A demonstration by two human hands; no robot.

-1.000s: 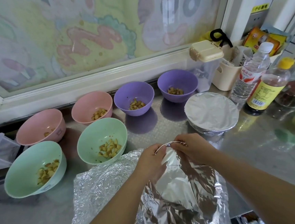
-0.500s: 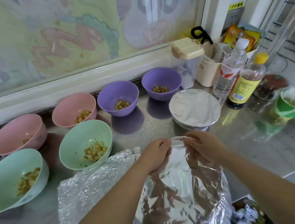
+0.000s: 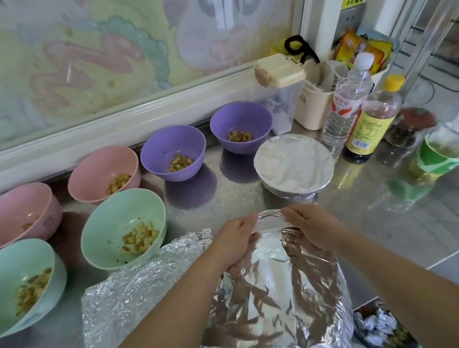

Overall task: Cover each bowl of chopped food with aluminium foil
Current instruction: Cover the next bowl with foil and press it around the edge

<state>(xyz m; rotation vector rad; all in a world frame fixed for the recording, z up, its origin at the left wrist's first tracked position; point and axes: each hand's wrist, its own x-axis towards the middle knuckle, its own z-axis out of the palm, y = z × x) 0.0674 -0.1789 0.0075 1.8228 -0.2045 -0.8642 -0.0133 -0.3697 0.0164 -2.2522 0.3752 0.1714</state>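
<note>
A steel counter (image 3: 393, 215) holds 6 uncovered bowls at left; both hands, left hand (image 3: 235, 241) and right hand (image 3: 310, 226), pinch the foil sheet (image 3: 273, 281) at its top edge, likely readying it for the nearest green bowl (image 3: 110, 220).

Pink round plastic bowl (image 3: 9, 209) far left, 2nd pink bowl (image 3: 97, 166). Mint-green round plastic bowl (image 3: 110, 220), 2nd mint-green bowl (image 3: 6, 271). Purple round plastic bowl (image 3: 165, 146), 2nd purple bowl (image 3: 234, 118). Chopped food chunks (image 3: 139, 237) yellow-tan. Foil-covered round bowl (image 3: 294, 165) matte silver. Smooth aluminium foil sheet (image 3: 269, 295) mirror silver, brownish reflections. Crumpled foil sheet (image 3: 139, 292) sparkly silver-white. Steel bench (image 3: 394, 228) grey, faint dotted pattern. Tall plastic bottle (image 3: 371, 122): yellow cap, yellow label. Window panel (image 3: 128, 44): pastel cartoon, pink, green, yellow.
</note>
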